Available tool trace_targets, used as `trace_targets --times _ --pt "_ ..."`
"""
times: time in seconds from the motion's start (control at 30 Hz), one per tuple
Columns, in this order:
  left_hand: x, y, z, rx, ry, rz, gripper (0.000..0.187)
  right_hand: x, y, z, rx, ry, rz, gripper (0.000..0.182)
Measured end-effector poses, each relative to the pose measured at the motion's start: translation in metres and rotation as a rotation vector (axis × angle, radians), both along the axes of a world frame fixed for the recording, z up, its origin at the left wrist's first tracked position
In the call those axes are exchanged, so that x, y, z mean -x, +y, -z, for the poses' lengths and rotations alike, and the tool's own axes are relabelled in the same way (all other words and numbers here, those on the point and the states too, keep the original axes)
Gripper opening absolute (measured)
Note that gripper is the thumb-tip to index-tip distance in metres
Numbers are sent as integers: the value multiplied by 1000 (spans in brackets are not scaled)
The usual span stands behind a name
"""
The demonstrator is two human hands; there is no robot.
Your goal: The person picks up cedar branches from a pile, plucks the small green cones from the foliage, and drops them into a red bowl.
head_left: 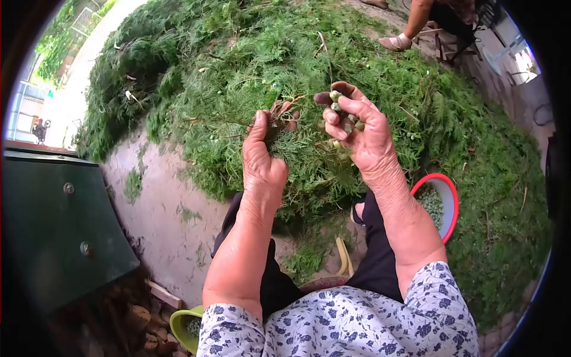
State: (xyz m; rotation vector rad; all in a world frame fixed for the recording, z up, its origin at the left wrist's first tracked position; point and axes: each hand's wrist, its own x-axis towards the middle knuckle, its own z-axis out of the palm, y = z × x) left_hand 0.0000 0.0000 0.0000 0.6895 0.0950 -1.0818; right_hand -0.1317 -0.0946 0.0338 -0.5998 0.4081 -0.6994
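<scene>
My left hand [262, 150] is closed around the stems of a leafy evergreen sprig [297, 146], thumb up, with brownish twig ends showing above the fingers. To its right, my right hand [370, 128] is raised with curled fingers, holding several small round green cones [336, 101] in the fingers and palm. A gap separates the two hands. Beneath and beyond them spreads a big heap of cut evergreen branches [250, 65]. By my right forearm stands a red-rimmed bowl [453, 202], with many pale green cones [429, 205] inside.
A yellow-green bowl [177, 324] with cones sits at lower left, near broken bricks [157, 327]. A dark green metal box [53, 214] stands on the left. Another person's foot [397, 42] rests at the heap's far right edge. Concrete floor [160, 202] shows at left.
</scene>
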Motion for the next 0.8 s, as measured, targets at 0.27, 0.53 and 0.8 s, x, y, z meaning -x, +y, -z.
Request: trace_targets --times 0.27,0.53,0.8 --pt "-6 -6 -6 -75 114 -201 20 7 18 -17 551 566 -315 12" --pt "-5 -8 17 -119 55 -177 26 -11 37 12 1223 680 38 32" --pt "-4 -3 4 -148 37 -197 26 -17 43 7 1122 668 36 24"
